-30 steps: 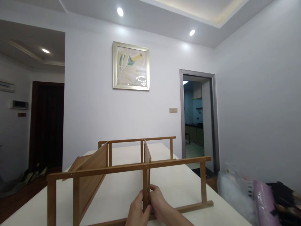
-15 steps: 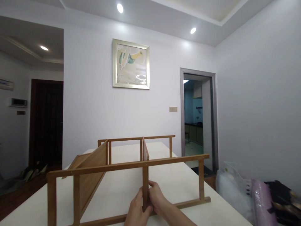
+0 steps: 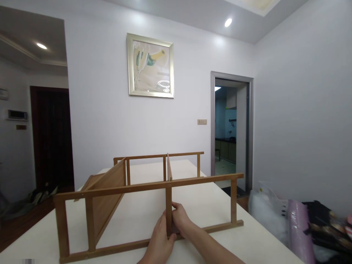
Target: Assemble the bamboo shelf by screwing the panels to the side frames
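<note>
On the left, a broad light-brown wooden panel (image 3: 110, 194) stands steeply tilted between ladder-like brown wooden side frames (image 3: 203, 180) on the white, smooth-topped desk (image 3: 137, 216). The left hand (image 3: 159, 238) clasps the flat brown middle post (image 3: 168, 205). Behind it, the thin light-brown wooden board (image 3: 169, 168) has shifted leftward, seemingly lining up better with the post. The right hand (image 3: 181, 220) curls against the post's right side; its grip is hidden.

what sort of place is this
Probably a home: a framed picture hangs on the wall, and beyond the doorway is what looks like a kitchen.
</note>
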